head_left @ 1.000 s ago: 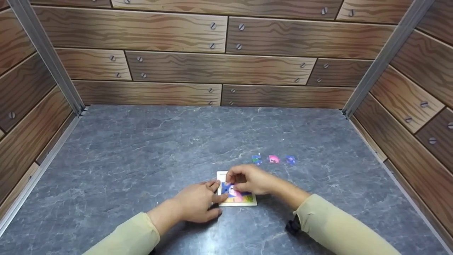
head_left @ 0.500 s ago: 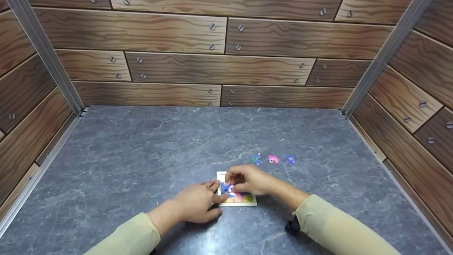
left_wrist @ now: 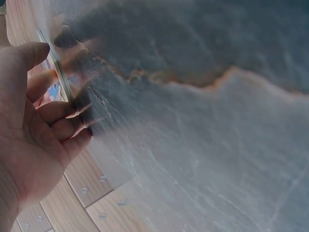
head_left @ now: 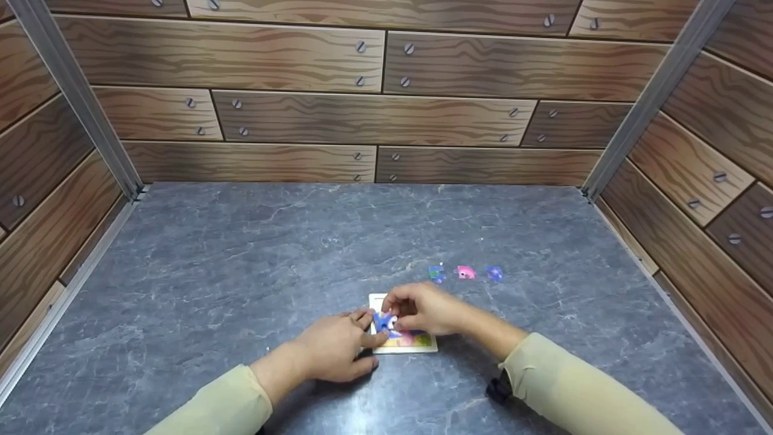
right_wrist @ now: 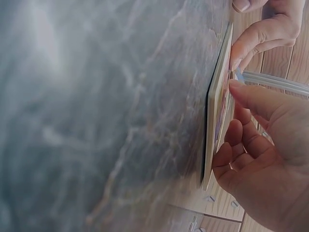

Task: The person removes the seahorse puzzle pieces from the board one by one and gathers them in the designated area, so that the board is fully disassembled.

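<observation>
A small jigsaw puzzle in a white tray lies on the table, its lower part showing pink, yellow and green. Between thumb and fingertips, my right hand pinches a blue-and-white puzzle piece, tilted over the tray's left side. My left hand rests beside that side with fingers extended, the index fingertip on the picture. In the left wrist view, the left fingers touch the tray edge. Seen from the right wrist, the right hand bends over the tray and hides part of the picture.
Three loose puzzle pieces lie in a row behind the right hand: a blue-green one, a pink one and a blue-violet one. Wood-patterned walls and metal posts enclose the grey marbled table.
The puzzle piece in the right fingers has shifted slightly left and tilted, showing more blue. Both hands stay nearly in place. The loose pieces lie as before.
</observation>
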### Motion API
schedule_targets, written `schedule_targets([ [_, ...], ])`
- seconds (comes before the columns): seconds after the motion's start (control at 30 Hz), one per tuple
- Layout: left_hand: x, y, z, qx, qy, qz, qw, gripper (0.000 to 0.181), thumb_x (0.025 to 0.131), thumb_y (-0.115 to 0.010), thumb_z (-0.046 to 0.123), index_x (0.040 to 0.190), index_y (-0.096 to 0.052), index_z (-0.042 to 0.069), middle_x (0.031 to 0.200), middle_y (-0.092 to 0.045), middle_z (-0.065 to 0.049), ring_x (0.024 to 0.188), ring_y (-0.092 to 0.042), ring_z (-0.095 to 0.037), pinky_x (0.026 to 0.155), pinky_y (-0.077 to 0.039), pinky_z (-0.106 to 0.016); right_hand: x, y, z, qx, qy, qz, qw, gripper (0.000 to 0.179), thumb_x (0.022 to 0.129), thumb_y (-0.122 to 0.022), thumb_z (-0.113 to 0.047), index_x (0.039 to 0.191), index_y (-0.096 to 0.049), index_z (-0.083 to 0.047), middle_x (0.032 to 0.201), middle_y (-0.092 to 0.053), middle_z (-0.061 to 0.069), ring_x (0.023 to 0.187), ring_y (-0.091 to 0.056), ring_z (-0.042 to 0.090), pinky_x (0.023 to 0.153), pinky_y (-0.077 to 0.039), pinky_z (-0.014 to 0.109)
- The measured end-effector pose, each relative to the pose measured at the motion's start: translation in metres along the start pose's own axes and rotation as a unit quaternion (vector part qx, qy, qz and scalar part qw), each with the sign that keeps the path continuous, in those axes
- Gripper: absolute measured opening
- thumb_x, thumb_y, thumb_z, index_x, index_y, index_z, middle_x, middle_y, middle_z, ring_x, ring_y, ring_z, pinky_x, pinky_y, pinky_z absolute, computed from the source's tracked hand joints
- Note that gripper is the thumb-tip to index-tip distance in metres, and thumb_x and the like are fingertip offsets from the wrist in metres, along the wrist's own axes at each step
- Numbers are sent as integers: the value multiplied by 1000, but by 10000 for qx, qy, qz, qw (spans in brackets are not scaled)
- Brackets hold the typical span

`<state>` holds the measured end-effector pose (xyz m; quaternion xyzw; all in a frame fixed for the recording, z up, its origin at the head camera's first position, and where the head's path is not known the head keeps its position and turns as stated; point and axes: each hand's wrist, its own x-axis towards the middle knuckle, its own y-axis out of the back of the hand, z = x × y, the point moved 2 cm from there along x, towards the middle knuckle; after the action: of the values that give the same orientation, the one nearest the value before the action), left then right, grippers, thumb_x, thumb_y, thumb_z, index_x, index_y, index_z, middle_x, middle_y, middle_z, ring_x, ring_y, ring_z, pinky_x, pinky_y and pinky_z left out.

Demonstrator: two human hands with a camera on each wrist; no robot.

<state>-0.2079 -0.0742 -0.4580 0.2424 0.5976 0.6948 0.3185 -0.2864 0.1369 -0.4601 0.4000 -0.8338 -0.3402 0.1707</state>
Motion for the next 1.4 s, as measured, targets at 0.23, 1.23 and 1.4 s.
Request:
schedule_targets([
  [0.23, 0, -1, 0, 4, -26, 9, 10000, 51, 104, -61, 41, 151, -63, 22, 151, -53, -30, 143, -52, -40, 115, -46, -49, 0, -1, 0, 41, -39, 3, 10000, 23, 89, -83, -3, 109, -73, -6, 95, -72, 2, 87, -64, 8, 81, -56, 26],
  [1.23, 1, -2, -1, -162, -1, -81, 9998, 51, 105, -59, 42, 152, -62, 22, 155, -49, -29, 143, -51, -41, 117, -43, -49, -23, 38, 13, -145, -129, 580, 9981, 24, 93, -80, -8, 116, -77, -7, 105, -74, 2, 96, -66, 23, 85, -58, 45],
  [1.4, 0, -2, -2, -165, -20, -92, 9998, 50, 106, -59, 41, 152, -62, 22, 155, -49, -30, 143, -51, -41, 118, -43, -49, -31, 49, 22, -304, -173, 713, 9968, 24, 93, -81, -9, 117, -77, -8, 104, -74, 2, 95, -66, 26, 83, -57, 47],
])
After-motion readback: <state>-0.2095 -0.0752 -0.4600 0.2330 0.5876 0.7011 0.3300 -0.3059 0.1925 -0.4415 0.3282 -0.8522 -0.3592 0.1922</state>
